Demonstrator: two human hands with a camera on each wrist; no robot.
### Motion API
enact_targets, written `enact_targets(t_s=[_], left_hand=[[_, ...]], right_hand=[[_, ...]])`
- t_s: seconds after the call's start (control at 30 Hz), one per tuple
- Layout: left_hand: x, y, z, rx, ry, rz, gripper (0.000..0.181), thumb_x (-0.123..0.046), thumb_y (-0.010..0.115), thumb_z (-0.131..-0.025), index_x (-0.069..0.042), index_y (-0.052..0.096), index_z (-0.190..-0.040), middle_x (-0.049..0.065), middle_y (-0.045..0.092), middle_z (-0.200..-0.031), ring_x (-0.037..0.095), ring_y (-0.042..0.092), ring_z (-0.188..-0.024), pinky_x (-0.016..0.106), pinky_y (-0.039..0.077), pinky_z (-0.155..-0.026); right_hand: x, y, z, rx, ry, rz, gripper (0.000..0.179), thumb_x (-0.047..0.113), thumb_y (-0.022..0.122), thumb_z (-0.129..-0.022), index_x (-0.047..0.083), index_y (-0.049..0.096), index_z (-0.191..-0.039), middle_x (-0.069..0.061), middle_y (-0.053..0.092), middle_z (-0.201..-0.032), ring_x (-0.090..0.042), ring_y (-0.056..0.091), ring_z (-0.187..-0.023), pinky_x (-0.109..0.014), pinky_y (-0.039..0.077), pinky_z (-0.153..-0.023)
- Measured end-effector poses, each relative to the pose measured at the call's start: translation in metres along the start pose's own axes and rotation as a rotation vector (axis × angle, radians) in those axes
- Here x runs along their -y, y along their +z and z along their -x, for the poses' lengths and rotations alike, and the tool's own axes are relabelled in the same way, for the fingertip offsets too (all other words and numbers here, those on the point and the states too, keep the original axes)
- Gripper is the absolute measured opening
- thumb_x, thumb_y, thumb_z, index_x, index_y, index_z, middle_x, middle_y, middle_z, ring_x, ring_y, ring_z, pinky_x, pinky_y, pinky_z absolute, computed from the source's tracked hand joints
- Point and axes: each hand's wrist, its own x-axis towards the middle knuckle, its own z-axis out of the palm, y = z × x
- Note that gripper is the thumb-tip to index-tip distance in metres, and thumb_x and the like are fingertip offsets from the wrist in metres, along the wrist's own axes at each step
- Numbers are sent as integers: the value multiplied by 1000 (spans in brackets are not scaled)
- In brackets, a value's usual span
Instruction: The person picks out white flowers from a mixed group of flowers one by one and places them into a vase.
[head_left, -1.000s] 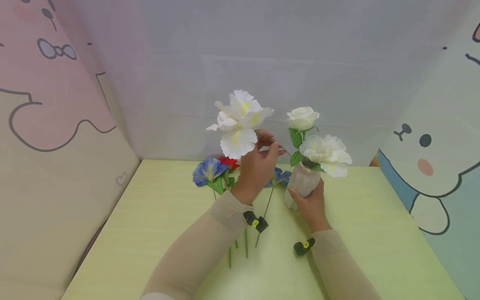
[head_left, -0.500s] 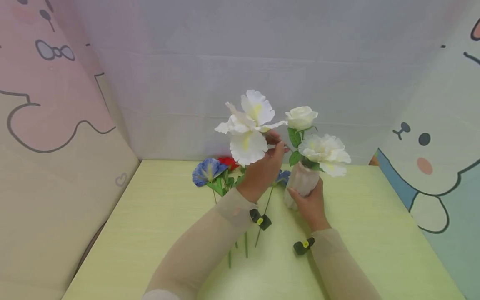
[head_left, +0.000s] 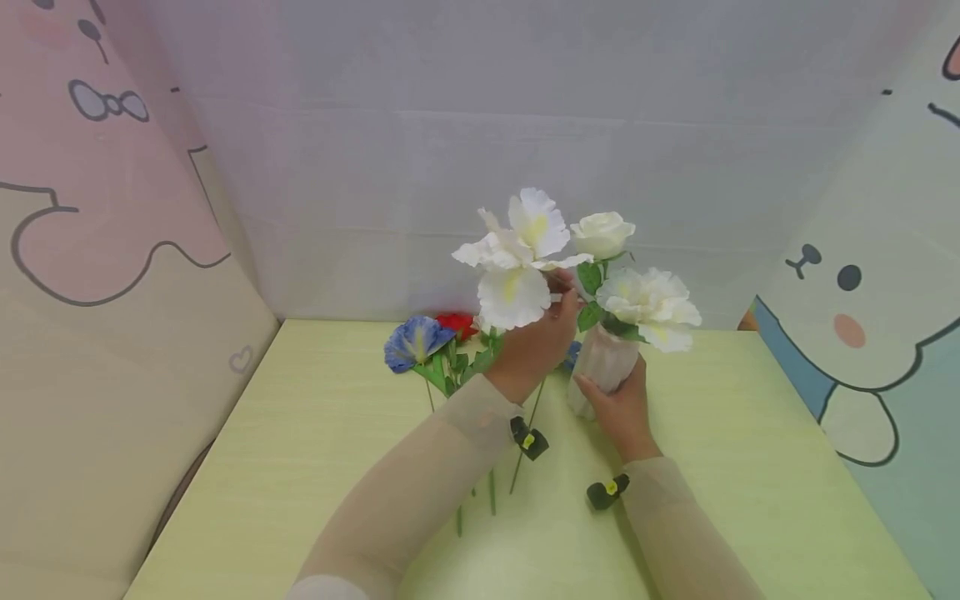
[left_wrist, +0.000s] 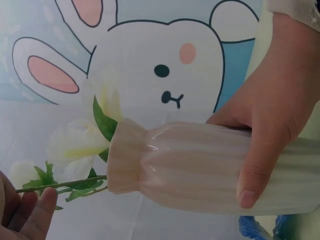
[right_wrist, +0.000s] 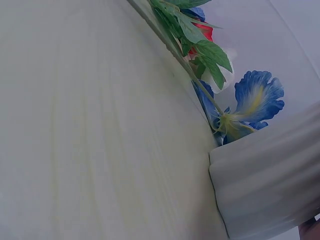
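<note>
My left hand (head_left: 536,346) pinches the thin stem (left_wrist: 60,184) of a white iris-like flower (head_left: 513,287) with yellow centres. In the left wrist view that stem runs to the mouth of the pale ribbed vase (left_wrist: 195,167). Gripping the vase (head_left: 603,367) round its body is my right hand (head_left: 626,417), with the thumb across the near side. A white rose (head_left: 602,235) and a ruffled white flower (head_left: 648,304) stand in the vase, with green leaves at its mouth. The lower stem inside the vase is hidden.
On the yellow table (head_left: 315,450) lie a blue flower (head_left: 417,342), a red flower (head_left: 457,325) and green stems, left of the vase. Another blue flower (right_wrist: 257,100) lies by the vase. Grey cloth (head_left: 337,167) hangs behind; printed panels flank the table.
My left hand and the white iris-like flower have moved right and slightly down, closer to the vase. The right hand and vase have stayed nearly still.
</note>
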Motion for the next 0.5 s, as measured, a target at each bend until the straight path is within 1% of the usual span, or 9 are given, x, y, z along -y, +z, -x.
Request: enact_targets(t_s=[0.03,0.07,0.13,0.2,0.23,0.3,0.37,0.43,0.5], left_hand=[[1,1,0,-66,5,-62,23,-20,37,-107,-6,55,-112,-1,60,-102,2,60,-100,16,44,-90],[2,2,-1,-120,21,-102,27,-26,36,-107,-7,54,-113,-3,60,-102,2,61,-98,18,46,-88],[4,4,-3,-115,21,-200,32,-31,34,-107,-7,53,-115,0,60,-102,9,60,-98,25,46,-91],[5,7,-4,-108,7,-238,34,-32,31,-108,-7,52,-118,1,58,-101,13,56,-97,28,46,-94],[6,8,-3,-115,-24,-204,33,-33,32,-109,-9,52,-119,0,59,-100,12,57,-96,28,48,-93],[5,11,-3,-109,-67,-208,32,-34,33,-109,-11,53,-119,-4,59,-102,8,57,-97,29,49,-92],[3,12,-2,-118,-91,-186,30,-32,36,-108,-11,55,-117,-4,61,-104,9,59,-98,30,51,-92],[2,14,-2,-141,-90,-168,27,-29,39,-106,-11,57,-114,-3,62,-104,10,60,-97,31,51,-89],[3,17,-4,-179,-37,-150,25,-24,42,-104,-8,59,-112,0,62,-103,12,60,-94,30,51,-90]], right_hand=[[1,0,0,3,6,4,86,5,84,-83,-1,30,-150,-17,51,-127,-21,52,-110,-25,41,-100],[2,0,1,4,10,8,85,5,84,-84,-1,30,-149,-17,51,-127,-21,52,-110,-26,40,-100],[2,-1,1,6,20,15,84,6,83,-85,-1,30,-149,-17,51,-127,-22,52,-110,-26,40,-99],[1,0,1,7,32,26,84,6,83,-85,-2,29,-149,-17,51,-126,-22,52,-110,-27,40,-100],[2,0,1,6,36,35,85,5,82,-85,-3,28,-149,-17,51,-126,-22,51,-111,-27,40,-99],[-7,1,-2,7,33,28,86,5,83,-85,-2,28,-150,-18,50,-127,-23,51,-111,-29,40,-99],[-19,1,-5,6,31,28,88,6,84,-85,0,27,-151,-17,50,-128,-23,51,-111,-30,40,-99],[-31,2,-8,2,30,26,89,7,85,-84,3,28,-152,-17,50,-129,-24,51,-111,-31,40,-99],[-40,2,-11,-2,35,31,90,10,85,-85,6,27,-153,-15,49,-130,-23,51,-113,-32,40,-101]])
